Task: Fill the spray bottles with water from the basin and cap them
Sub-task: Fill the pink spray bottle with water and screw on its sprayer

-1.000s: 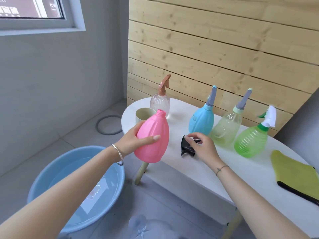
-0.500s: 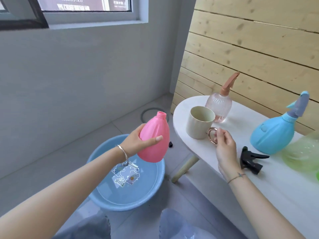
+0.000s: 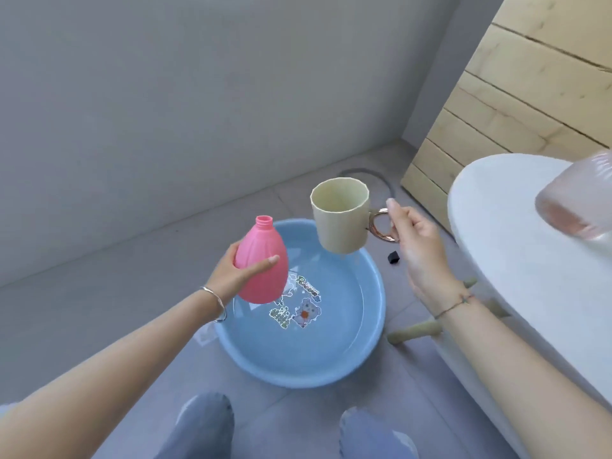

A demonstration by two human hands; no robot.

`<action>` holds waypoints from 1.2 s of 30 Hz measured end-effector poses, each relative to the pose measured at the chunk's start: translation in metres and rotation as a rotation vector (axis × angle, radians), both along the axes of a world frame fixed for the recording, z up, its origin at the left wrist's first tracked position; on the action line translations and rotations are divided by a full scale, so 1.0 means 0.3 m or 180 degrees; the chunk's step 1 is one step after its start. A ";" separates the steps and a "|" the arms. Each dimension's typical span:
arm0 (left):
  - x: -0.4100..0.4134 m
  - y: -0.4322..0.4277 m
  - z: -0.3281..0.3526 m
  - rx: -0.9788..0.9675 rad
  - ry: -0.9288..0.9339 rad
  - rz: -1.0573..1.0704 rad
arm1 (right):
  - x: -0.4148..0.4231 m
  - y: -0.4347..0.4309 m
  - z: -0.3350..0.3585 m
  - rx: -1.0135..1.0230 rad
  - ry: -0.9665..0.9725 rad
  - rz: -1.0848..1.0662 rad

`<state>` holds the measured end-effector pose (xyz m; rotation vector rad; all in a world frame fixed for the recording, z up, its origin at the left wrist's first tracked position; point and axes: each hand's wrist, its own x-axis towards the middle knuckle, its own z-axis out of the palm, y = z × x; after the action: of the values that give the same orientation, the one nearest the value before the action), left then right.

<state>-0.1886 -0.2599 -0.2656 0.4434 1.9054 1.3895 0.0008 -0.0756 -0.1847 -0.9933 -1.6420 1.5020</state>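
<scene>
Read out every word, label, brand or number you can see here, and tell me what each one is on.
The printed picture on the floor of the basin: green lettering above and beside a cartoon bear, too blurred to read.
The pink bottle: no text visible.
The mug: no text visible.

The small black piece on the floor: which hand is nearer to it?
Right. The right hand, holding the cup, hangs close above the black piece; the left hand, gripping the pink bottle, is over the basin, opposite side.
</scene>
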 end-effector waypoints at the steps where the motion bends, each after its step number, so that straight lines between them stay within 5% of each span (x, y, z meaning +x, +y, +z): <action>1: -0.028 -0.003 -0.042 -0.0050 -0.0026 0.0020 | -0.042 0.009 -0.046 0.0006 -0.0127 0.0136; 17: -0.118 0.031 -0.439 -0.0286 0.0246 -0.0088 | -0.109 0.091 -0.676 0.0948 -0.1664 0.0635; 36: -0.101 0.015 -0.498 -0.0181 0.0410 -0.0108 | -0.117 0.043 -0.820 0.1658 -0.1803 0.0896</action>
<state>-0.2188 -0.2554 -0.4151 0.5466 2.0260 1.3089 -0.0342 -0.0626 -0.4307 -0.9608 -2.4967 0.8924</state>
